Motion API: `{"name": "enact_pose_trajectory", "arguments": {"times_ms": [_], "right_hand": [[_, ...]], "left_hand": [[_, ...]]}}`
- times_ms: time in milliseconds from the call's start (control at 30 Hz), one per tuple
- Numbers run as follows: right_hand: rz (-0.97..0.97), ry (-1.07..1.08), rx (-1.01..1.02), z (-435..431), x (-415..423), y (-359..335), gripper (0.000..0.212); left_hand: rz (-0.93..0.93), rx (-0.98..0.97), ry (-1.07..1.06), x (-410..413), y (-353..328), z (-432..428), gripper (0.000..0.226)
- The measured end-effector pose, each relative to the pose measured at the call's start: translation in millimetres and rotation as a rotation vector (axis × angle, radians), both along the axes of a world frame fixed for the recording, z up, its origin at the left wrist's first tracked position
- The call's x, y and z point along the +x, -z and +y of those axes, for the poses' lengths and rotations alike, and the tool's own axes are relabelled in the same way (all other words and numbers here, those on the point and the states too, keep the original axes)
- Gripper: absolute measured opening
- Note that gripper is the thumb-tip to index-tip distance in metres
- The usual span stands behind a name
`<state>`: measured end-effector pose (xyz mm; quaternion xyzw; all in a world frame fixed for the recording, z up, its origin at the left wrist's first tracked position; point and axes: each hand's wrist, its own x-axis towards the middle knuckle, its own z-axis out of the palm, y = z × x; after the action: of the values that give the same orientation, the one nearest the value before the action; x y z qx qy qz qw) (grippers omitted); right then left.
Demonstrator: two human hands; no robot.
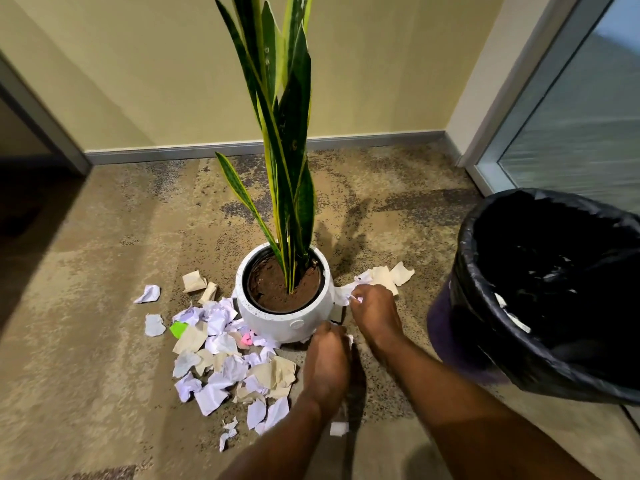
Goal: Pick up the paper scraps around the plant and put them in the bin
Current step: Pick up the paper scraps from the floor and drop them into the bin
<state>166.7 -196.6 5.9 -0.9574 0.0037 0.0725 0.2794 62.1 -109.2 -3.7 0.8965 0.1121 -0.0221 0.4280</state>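
A tall snake plant stands in a round white pot [287, 325] on the carpet. Several crumpled white, beige, green and pink paper scraps [221, 362] lie in a heap left of and in front of the pot. More scraps [388, 275] lie to its right. My right hand [374, 311] is beside the pot's right side, fingers closed on white and pink scraps. My left hand [327, 365] is down at the pot's front, fingers curled around a white scrap. The bin [540, 344], lined with a black bag, stands at the right with a few scraps inside.
A small white scrap [338, 428] lies by my left wrist. The wall and grey baseboard [207, 150] run behind the plant. A glass door [571, 126] is at the right, a dark doorway [31, 174] at the left.
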Motion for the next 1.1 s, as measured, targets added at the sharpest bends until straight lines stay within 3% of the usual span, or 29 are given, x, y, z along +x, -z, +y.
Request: {"name": "enact_pose_trajectory", "arguments": {"times_ms": [133, 267, 600, 700, 900, 1100], "right_hand": [[-0.008, 0.031, 0.087, 1, 3, -44, 0.013], [-0.027, 0.056, 0.13, -3, 1, -93, 0.015], [-0.194, 0.133, 0.288, -60, -6, -216, 0.017], [-0.241, 0.2, 0.255, -93, -9, -237, 0.017], [-0.158, 0.346, 0.1, -160, -5, -250, 0.021], [-0.084, 0.422, 0.048, -202, -5, -246, 0.016]], "left_hand": [[-0.017, -0.058, 0.009, 15, -41, -7, 0.026], [-0.143, 0.075, -0.016, 32, -82, -8, 0.023], [-0.295, -0.001, -0.044, 56, -174, -33, 0.025], [-0.334, -0.023, -0.055, 63, -192, -57, 0.024], [-0.369, -0.121, 0.082, 78, -217, -110, 0.022], [-0.321, -0.072, 0.229, 88, -211, -148, 0.026]]}}
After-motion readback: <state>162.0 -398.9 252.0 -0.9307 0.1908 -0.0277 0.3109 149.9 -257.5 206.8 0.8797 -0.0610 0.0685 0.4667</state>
